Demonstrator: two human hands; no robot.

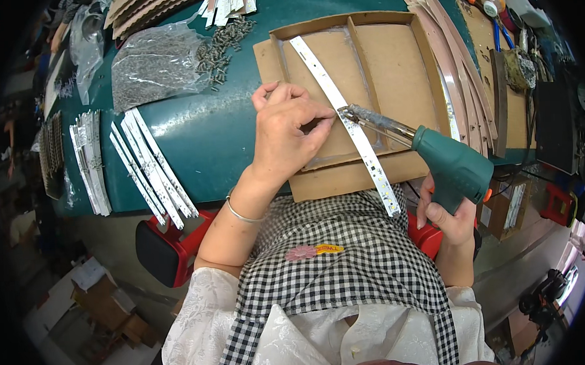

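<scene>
A long white LED circuit strip [363, 147] lies slantwise across a shallow cardboard tray [392, 67], its near end overhanging the tray's front edge. My right hand [454, 218] is wrapped round the handle of a green soldering gun [455, 165]. The gun's dirty metal tip meets the strip, or hovers just over it, around its middle. From the left, my left hand [289, 127] reaches in with thumb and forefinger pinched beside that tip. Whatever those fingertips hold is hidden or too small to name.
Bundled white strips [149, 169] lie on the green table [219, 153] at left. Behind them sit a clear bag of small metal parts [160, 64] and a loose pile of screw-like pieces [220, 48]. Curved pinkish strips [461, 77] and tools flank the tray's right side.
</scene>
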